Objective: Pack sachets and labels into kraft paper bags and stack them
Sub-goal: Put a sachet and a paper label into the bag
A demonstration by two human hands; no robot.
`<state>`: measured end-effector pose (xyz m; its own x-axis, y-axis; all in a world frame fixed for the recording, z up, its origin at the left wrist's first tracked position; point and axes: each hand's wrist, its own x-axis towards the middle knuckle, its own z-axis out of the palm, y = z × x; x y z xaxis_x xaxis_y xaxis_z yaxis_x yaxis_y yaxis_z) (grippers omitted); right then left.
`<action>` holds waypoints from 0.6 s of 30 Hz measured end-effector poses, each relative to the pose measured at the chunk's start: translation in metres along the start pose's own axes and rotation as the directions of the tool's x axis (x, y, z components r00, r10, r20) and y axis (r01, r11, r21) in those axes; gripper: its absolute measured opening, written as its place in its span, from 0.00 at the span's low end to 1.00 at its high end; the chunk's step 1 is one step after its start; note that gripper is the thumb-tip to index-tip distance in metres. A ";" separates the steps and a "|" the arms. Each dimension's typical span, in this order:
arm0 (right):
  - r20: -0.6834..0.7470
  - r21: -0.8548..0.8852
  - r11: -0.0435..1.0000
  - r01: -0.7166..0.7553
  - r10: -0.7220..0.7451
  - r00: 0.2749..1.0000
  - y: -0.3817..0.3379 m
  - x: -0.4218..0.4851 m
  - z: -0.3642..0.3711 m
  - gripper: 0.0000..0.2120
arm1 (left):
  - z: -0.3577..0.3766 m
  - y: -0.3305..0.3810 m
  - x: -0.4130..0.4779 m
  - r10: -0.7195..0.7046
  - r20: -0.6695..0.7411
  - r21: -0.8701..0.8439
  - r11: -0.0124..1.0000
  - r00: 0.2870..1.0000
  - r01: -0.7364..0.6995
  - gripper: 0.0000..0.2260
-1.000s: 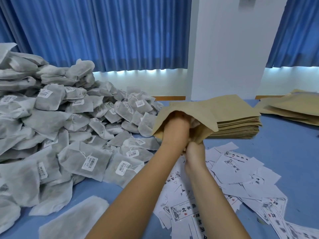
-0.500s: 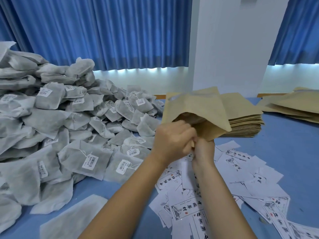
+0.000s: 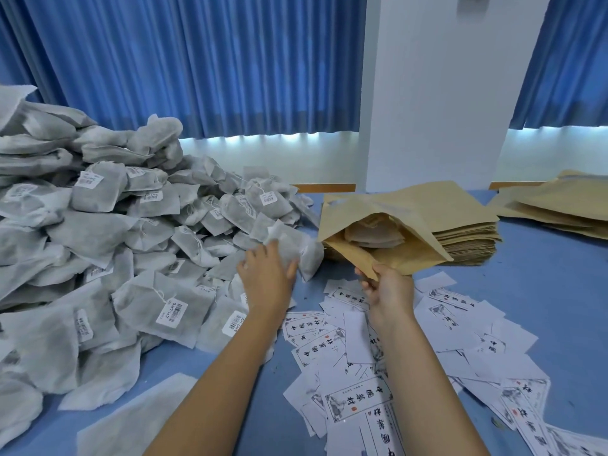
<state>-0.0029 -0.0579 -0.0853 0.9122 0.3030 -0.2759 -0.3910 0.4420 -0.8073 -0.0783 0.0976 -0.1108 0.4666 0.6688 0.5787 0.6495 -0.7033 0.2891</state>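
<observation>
The left hand (image 3: pixel 266 278) curls its fingers and thumb round a sachet (image 3: pixel 296 248) at the near edge of the pile (image 3: pixel 98 232), which spreads away to that hand's left. The right hand (image 3: pixel 390 291) pinches the lower lip of a bag (image 3: pixel 394 209), held just above and beyond it with its mouth gaping toward the person. Packed sachets (image 3: pixel 375 233) show inside. Behind the bag sits the stack (image 3: pixel 467 238). Labels (image 3: pixel 358 399) lie scattered on the table (image 3: pixel 543 291) under and around the right hand. Loose bags (image 3: pixel 566 202) lie far to its right.
</observation>
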 end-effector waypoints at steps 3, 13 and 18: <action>0.003 -0.045 0.999 0.022 -0.022 1.000 0.001 -0.002 0.002 0.10 | -0.019 0.005 -0.011 0.059 -0.395 -0.440 0.864 0.917 -0.245 0.22; 0.102 0.191 0.980 -0.064 0.045 0.994 0.013 -0.008 0.002 0.12 | -0.057 0.103 -0.025 0.600 0.062 -0.230 0.786 0.797 -0.574 0.16; 0.036 0.066 0.994 0.083 -0.086 0.996 0.017 -0.021 0.016 0.15 | -0.033 0.141 0.013 0.486 0.335 0.024 0.852 0.807 -0.523 0.22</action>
<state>-0.0310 -0.0430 -0.0847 0.9372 0.2946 -0.1866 -0.3211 0.5205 -0.7912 -0.0006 -0.0005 -0.0371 0.8933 0.2789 0.3524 0.3238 -0.9432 -0.0744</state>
